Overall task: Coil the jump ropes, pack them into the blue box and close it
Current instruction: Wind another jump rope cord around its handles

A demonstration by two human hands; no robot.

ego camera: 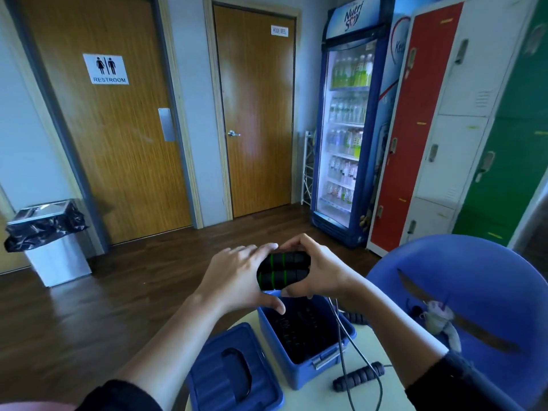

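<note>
– grips first: what have they got?
– left grip (237, 277) and right grip (320, 271) are both closed round one pair of black handles (283, 269) with green rings, just below the middle of the frame. the left has its fingers over the far side and its thumb under. the right has its fingers curled over the top and its thumb beneath.
– why both on one pair?
– my guess is to keep the two handles side by side so the coil doesn't spring loose. a thin cord (341, 330) drops from under the right grip toward the lower right. i cannot tell if it belongs to this rope.
– and the blue box (302, 372)?
– straight beneath the handles, open, lower centre of the frame, on the pale desk (314, 400). dark ropes lie inside, too dim to count. the handles hang over the opening, apart from it, seemingly ready to go down.
– lid (213, 378)?
– off, lying flat just beside the box, to its lower left, with the carry handle facing up.
– anything left to pack?
– a spare handle (357, 377) lies on the desk at the box's lower right, its cord loose. i judge the task partway done.
</note>
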